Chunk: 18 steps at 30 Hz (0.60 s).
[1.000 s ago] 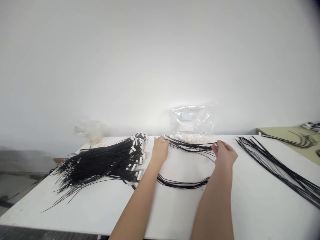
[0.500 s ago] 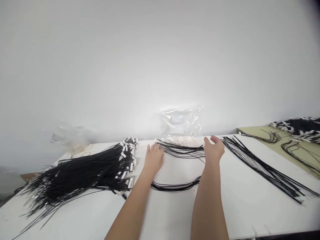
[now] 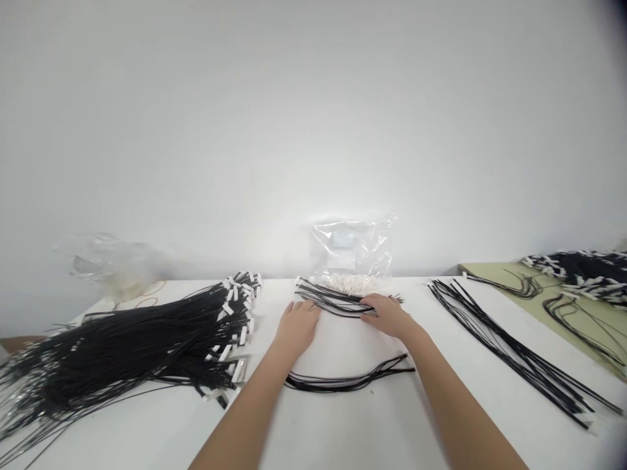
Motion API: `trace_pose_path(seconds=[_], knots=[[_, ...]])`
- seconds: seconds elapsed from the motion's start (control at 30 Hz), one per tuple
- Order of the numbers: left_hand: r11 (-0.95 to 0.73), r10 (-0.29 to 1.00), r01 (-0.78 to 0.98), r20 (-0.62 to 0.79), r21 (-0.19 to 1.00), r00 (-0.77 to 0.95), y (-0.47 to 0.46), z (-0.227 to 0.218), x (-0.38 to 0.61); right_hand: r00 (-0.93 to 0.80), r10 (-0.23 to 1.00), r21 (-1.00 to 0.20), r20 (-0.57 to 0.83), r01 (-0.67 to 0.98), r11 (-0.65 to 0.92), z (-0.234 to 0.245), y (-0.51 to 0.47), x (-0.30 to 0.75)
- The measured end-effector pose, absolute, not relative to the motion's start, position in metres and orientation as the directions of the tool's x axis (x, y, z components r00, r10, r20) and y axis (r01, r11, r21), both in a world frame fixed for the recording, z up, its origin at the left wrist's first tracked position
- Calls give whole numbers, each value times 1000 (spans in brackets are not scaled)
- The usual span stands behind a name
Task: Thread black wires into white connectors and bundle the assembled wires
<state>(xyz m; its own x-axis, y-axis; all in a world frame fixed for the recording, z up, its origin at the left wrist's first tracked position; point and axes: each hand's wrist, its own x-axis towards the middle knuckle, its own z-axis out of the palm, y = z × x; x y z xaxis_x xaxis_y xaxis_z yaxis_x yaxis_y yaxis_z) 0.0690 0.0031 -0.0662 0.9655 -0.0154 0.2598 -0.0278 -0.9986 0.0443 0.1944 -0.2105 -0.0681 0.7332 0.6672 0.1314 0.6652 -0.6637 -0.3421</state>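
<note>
A loose bunch of black wires lies across the table's middle, with white connectors at its left end. My left hand rests near that end, fingers stretched out over the wires and touching them. Towards the bunch's right end, my right hand has fingers and thumb closed around the strands, whose tips poke out beyond it. Nearer me, a second bunch of black wires lies in a shallow curve, its left end hidden by my left forearm.
A big pile of black wires with white connectors covers the left. Behind my hands stands a clear plastic bag with small white connectors. Another wire bunch lies right, beside a greenish board carrying more wires. A crumpled bag lies back left.
My right hand has moved left from the bunch's right end onto the wires and turned over them. My left hand stays near the connector end. The camera view has shifted slightly.
</note>
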Motion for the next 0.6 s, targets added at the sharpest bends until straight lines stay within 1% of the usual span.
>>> trace_pose_path(seconds=[0.1,0.23,0.37,0.43,0.53,0.6], knots=[[-999,-3,-12,227,41,974,3,-66,69,720,671,-281,178,690,-667,-74,-209,196],[-999,-2,-12,181,50,983,0,-60,67,723,636,-217,270,689,-691,-78,-205,199],[-992,-88,-99,136,77,987,-12,-50,60,667,645,-84,373,717,-692,-84,-203,199],[-986,-142,-151,125,71,982,-22,-46,57,657,655,-40,373,717,-696,-86,-202,199],[-976,-200,-208,102,68,974,-35,-42,53,671,649,-23,359,701,-713,-90,-201,199],[-977,-193,-198,67,74,979,-37,-41,50,683,638,-15,356,686,-727,-90,-201,199]])
